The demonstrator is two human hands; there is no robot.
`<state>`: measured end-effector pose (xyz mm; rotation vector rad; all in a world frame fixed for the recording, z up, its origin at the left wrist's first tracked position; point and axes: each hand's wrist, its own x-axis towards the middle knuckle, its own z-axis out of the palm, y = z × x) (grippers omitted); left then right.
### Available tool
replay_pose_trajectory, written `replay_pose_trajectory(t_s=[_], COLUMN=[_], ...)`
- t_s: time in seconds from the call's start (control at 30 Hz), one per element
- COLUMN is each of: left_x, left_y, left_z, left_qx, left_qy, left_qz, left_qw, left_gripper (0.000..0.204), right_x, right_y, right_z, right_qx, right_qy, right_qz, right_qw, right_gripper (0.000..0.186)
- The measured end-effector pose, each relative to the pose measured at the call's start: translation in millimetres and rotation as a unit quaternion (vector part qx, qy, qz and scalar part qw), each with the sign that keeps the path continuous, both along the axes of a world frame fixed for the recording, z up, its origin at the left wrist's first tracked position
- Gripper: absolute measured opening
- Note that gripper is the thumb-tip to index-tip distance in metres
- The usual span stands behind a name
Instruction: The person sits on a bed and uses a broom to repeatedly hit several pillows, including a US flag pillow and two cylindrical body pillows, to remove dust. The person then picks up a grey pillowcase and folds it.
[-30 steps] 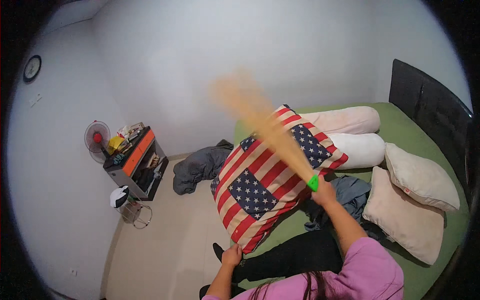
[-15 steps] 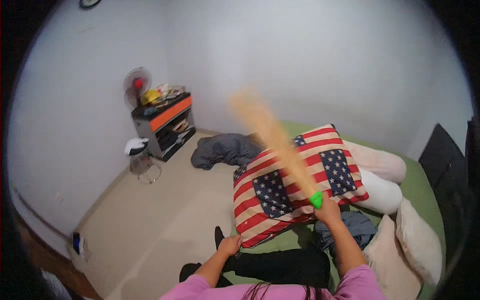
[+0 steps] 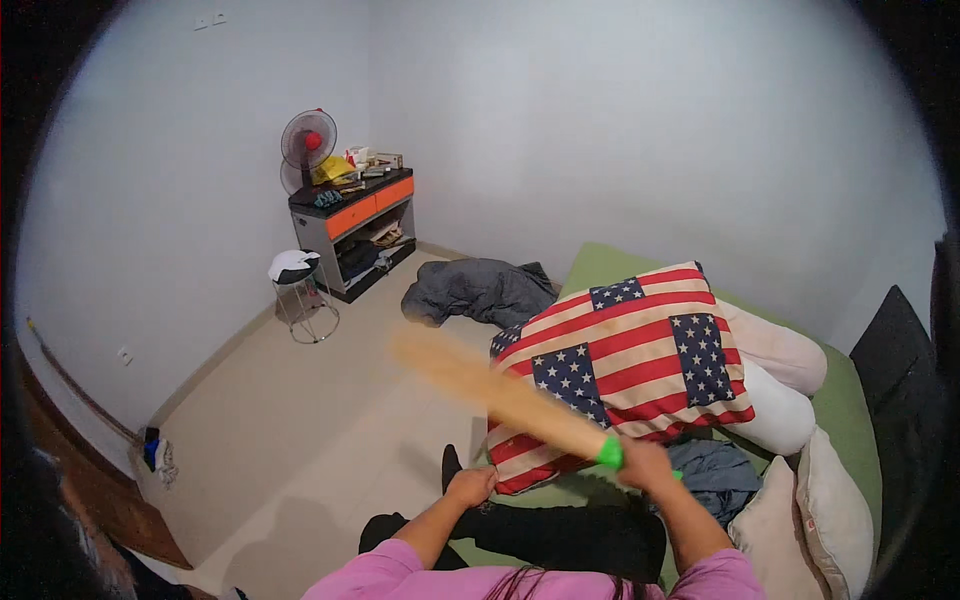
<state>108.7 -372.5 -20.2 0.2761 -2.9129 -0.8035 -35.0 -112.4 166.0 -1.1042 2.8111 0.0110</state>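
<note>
Wooden bat [image 3: 500,395], motion-blurred, gripped by closed right hand [image 3: 645,465] at its green end; left hand [image 3: 470,486] fingers pinch flag-patterned pillow [image 3: 625,370] corner.

boxes [image 3: 372,158] | atop black-and-orange cabinet [image 3: 352,213], by fan | small, white and tan

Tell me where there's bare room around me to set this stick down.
The widest free patch is the beige floor, between the wire stool, the grey clothes heap and your legs. The green bed is crowded: the flag pillow, pink and white pillows and clothes cover most of it. The cabinet top is cluttered too.
</note>
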Motion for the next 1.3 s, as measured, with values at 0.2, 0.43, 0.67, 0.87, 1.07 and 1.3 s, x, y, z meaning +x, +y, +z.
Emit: replay_pose_trajectory(t_s=[0.2,0.43,0.67,0.87,1.07,1.3], left_x=[-5,-5,0,-5,-11,1], left_y=[4,6,-1,3,4,3], left_z=[10,-3,5,10,5,0], left_qx=[0.001,0.017,0.006,0.025,0.02,0.034], left_qy=[-0.018,0.011,-0.034,0.012,0.002,0.016], left_qz=[-0.011,-0.003,-0.009,-0.008,-0.015,0.003], left_qw=[1.0,1.0,0.999,1.0,1.0,0.999], left_gripper=[0.024,0.027,0.024,0.024,0.023,0.023], right_x=[-82,-41,3,-72,-18,-24], right_y=[18,-21,-34,-9,-23,-9], right_z=[15,-26,8,-1,-37,-6], right_qx=[-0.208,0.031,0.034,-0.183,0.038,-0.094], right_qy=[0.111,0.041,0.018,0.047,-0.049,0.006], right_qz=[-0.331,-0.07,0.079,-0.262,-0.051,-0.076], right_qw=[0.914,0.996,0.996,0.946,0.997,0.993], right_gripper=[0.058,0.074,0.06,0.041,0.043,0.04])
